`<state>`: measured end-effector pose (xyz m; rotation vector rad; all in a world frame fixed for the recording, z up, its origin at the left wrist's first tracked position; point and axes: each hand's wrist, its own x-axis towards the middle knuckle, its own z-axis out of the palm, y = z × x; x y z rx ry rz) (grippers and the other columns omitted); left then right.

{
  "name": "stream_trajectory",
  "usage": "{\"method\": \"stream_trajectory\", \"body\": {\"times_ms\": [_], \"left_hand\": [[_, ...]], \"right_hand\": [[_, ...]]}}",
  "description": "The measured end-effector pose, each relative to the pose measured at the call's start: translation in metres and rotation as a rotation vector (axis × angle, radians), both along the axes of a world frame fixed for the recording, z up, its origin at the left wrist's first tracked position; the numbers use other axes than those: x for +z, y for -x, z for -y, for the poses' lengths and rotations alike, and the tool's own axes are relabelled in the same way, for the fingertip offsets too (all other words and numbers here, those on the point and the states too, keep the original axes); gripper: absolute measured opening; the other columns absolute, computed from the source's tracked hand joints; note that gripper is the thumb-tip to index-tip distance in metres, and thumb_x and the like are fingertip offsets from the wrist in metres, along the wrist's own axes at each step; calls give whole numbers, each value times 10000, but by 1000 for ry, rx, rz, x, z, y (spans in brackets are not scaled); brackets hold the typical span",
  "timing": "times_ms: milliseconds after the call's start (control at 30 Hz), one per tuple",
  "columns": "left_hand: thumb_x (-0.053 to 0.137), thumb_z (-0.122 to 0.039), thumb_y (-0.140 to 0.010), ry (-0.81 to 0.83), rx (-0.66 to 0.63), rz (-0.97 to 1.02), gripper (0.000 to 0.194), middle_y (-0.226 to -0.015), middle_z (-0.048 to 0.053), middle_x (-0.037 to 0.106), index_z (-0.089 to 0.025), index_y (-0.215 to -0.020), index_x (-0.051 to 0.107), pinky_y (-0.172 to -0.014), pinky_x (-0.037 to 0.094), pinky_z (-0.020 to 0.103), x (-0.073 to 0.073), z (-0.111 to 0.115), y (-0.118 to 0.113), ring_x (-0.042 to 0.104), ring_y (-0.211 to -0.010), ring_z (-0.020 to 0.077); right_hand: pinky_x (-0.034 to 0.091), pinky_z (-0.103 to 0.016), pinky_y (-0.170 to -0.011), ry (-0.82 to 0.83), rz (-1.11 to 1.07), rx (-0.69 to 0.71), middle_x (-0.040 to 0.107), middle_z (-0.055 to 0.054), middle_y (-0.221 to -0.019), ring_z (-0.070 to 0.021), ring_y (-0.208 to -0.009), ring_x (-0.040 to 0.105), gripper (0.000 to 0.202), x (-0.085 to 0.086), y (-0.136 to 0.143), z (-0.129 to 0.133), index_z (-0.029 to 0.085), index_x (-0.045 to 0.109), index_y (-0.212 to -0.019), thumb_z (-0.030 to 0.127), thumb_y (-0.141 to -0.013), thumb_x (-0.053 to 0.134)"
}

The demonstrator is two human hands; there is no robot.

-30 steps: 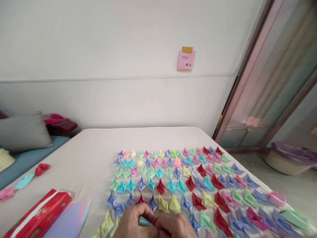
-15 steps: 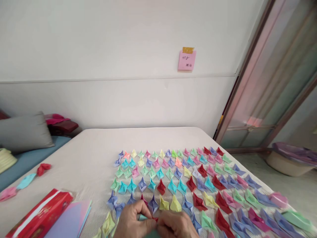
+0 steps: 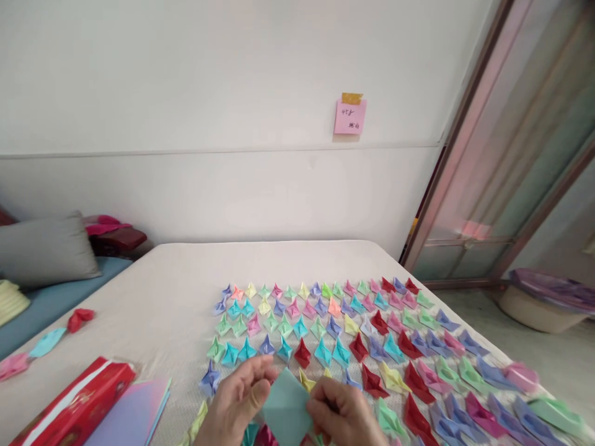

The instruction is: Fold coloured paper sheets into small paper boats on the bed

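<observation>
A pale teal square of paper (image 3: pixel 287 407) is held up near the bottom centre, one corner pointing upward. My right hand (image 3: pixel 346 412) pinches its right edge between thumb and curled fingers. On the other side my left hand (image 3: pixel 242 399) is beside the sheet's left edge, fingers apart, with the thumb close to the paper; whether it touches is unclear. Behind and around both hands, rows of small folded paper boats cover the table, among them a dark red one (image 3: pixel 302 352) and a cyan one (image 3: pixel 341 352).
To the left on the pale table (image 3: pixel 186 272) lie a red packet (image 3: pixel 79 399), a stack of coloured paper (image 3: pixel 127 412) and a few folded pieces. A pink note (image 3: pixel 350 118) is taped to the wall. A covered tub (image 3: pixel 543 303) stands on the floor at right.
My hands have moved apart and slightly up. The teal paper, mostly hidden between them before, now shows as a flat square. My left hand's fingers have opened.
</observation>
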<state>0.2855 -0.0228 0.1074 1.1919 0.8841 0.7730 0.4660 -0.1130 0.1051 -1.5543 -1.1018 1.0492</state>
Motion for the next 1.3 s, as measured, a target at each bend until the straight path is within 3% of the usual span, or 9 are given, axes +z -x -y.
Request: {"method": "stream_trajectory", "body": {"times_ms": [133,233,500,767,933,1100,1200,1300], "left_hand": [[894,-436,-525,133,-128,210,511,-857,103,771,-168,-925,725,-723,492,343,2,4,-8,681,-809,279],[859,-403,-574,209,-215,241,420,-777,100,763,-138,-879,747,-800,483,387,2,12,-18,680,-800,292],[804,-421,-623,111,-84,74,289,-524,1,641,-148,-612,710,-673,475,325,2,14,-19,584,-584,204],[815,-399,-608,186,-17,119,269,-461,-40,552,-160,-625,692,-547,407,262,0,12,-16,490,-467,142],[813,-407,-603,187,-15,113,274,-495,-23,592,-157,-655,713,-560,413,265,5,10,-14,525,-502,162],[798,-392,-623,139,29,107,255,-539,-3,647,-153,-671,724,-651,446,303,11,8,-10,596,-603,209],[791,-384,-625,158,-58,69,269,-571,13,668,-135,-709,734,-636,439,299,11,10,-10,593,-604,207],[800,-374,-608,184,-197,32,299,-598,29,679,-115,-743,738,-606,427,285,6,12,-13,589,-612,205]], "right_hand": [[332,-220,-437,-62,-237,-143,552,27,-463,-96,-398,451,244,2,-1,-2,205,482,-599,369,-740,596],[331,-219,-438,-79,-287,-190,564,25,-464,-97,-399,468,286,1,1,-2,203,485,-596,405,-729,638],[277,-217,-413,-59,-116,-175,476,66,-419,-78,-378,375,263,-1,4,-3,220,458,-586,373,-743,604],[375,-231,-448,-45,-191,19,599,-3,-513,-107,-409,498,258,-13,2,-4,213,455,-632,420,-768,527],[350,-238,-478,-41,-102,11,549,24,-513,-108,-447,471,266,-6,2,-1,211,459,-643,401,-816,530],[360,-253,-516,-79,-219,-79,538,17,-537,-123,-492,488,430,11,-5,0,193,511,-620,574,-811,561],[369,-245,-555,-122,-354,-42,569,9,-603,-129,-561,513,432,13,-9,-2,158,599,-694,582,-741,670],[336,-223,-515,-91,-484,7,567,19,-590,-110,-529,483,349,11,-8,-3,132,655,-729,447,-640,775]]}}
